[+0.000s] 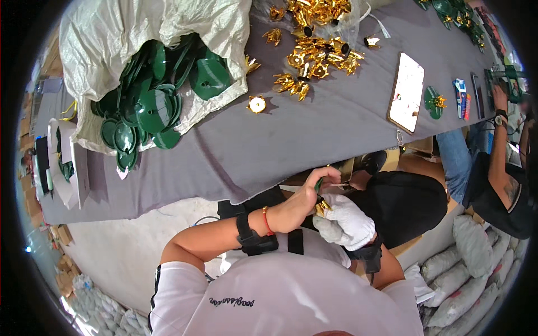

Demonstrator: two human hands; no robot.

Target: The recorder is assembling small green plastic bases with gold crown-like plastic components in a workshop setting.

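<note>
Pinching a thin green stem point(318, 183) into a spiky gold flower point(322, 208).

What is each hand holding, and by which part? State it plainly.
The left hand pinches a green piece at its lower end. The gloved right hand grips a gold piece from below. Exact contact is hidden.

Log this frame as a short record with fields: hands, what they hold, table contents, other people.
left hand: bare left hand, red cord at the wrist, pinching a thin green stem
right hand: right hand in a white knit glove, gripping a small gold metallic flower piece
table: grey cloth-covered table
on table: white woven sack spilling dark green plastic discs; heap of gold flower pieces; flat phone with a lit screen
other people: a seated person's arm at the right edge
</note>
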